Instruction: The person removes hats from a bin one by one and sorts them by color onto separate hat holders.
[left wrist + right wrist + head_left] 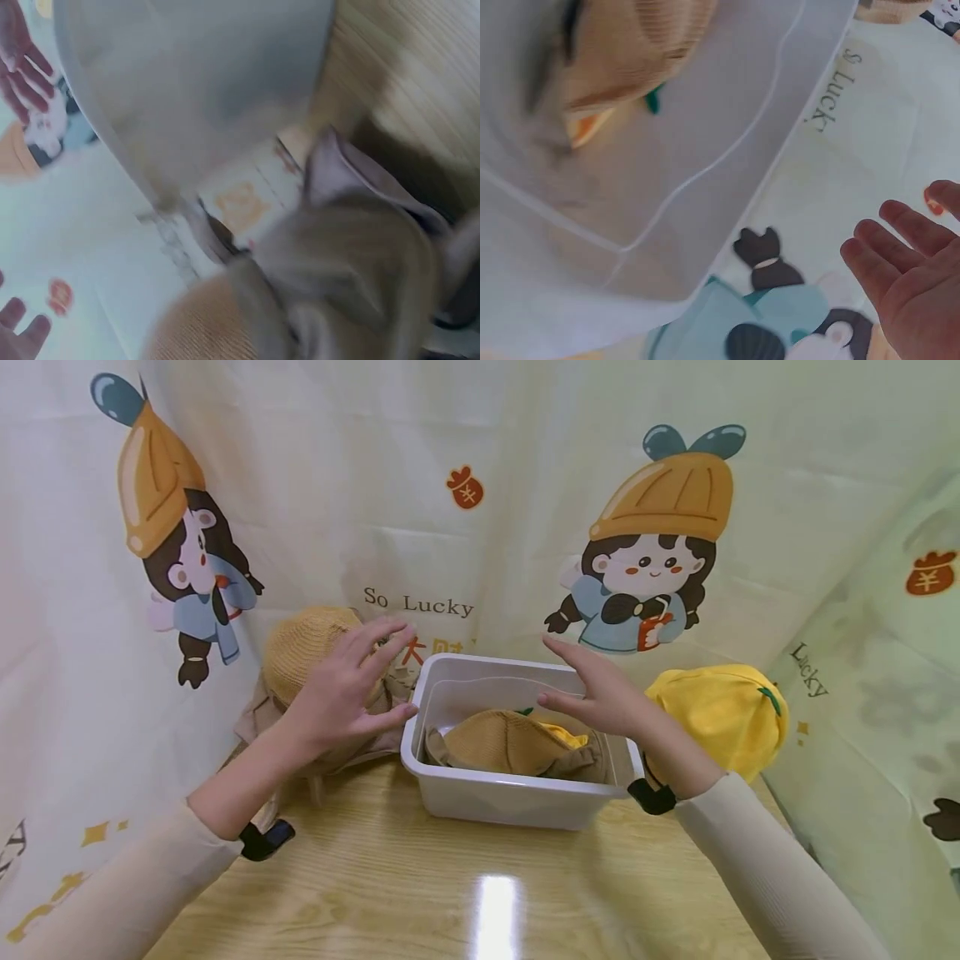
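My left hand [348, 681] hovers between a tan knit hat and a white plastic bin [510, 802], its fingers spread and holding nothing. The tan hat [307, 647], with greyish-brown cloth [352, 270] attached, stands left of the bin. Over the bin's right side is my right hand [600, 689], also empty, its fingers extended and thumb apart. Inside the bin lies another tan knit hat [502, 743] with brown cloth at its ends. Behind it peeks a yellow piece [566, 737] with a green leaf [654, 99], partly hidden.
A yellow hat [720, 714] with a green leaf sits right of the bin, partly behind my right forearm. The bin stands on a wood-grain table [375, 877]. A printed curtain [510, 552] encloses the back and both sides.
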`<state>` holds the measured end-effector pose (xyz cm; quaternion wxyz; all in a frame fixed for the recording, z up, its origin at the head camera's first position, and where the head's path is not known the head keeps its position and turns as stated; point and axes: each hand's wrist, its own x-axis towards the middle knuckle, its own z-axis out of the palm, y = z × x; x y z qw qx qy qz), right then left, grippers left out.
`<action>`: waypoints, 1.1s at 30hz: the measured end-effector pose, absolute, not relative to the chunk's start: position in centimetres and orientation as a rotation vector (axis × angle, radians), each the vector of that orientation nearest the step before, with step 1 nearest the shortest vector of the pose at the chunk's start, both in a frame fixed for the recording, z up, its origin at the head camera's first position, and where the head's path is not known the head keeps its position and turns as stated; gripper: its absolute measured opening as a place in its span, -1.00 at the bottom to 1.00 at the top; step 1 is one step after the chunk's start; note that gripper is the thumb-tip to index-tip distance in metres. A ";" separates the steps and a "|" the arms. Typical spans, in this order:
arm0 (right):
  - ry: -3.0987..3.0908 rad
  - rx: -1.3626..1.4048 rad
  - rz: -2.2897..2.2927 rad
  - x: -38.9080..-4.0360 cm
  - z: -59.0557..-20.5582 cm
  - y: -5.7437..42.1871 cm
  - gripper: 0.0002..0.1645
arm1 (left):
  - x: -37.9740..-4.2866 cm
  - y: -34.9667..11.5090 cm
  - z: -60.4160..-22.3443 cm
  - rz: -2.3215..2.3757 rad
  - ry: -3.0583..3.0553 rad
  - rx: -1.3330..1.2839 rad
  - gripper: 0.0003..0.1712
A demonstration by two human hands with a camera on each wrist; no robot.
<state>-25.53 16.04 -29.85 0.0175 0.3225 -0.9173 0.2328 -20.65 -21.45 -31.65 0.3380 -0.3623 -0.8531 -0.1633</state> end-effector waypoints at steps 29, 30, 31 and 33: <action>-3.001 0.655 0.540 -20.8 -37.6 21.4 0.32 | -25.1 -12.9 -35.4 -0.440 -2.966 -1.090 -0.04; -3.004 0.642 0.531 -20.8 -37.6 21.4 0.33 | -25.2 -12.8 -35.6 -0.405 -2.976 -1.097 -0.03; -3.011 0.629 0.521 -20.7 -37.7 21.4 0.35 | -25.3 -12.6 -35.8 -0.373 -2.981 -1.102 -0.02; -3.023 0.606 0.508 -20.6 -37.8 21.5 0.37 | -25.4 -12.3 -36.1 -0.322 -2.986 -1.111 -0.01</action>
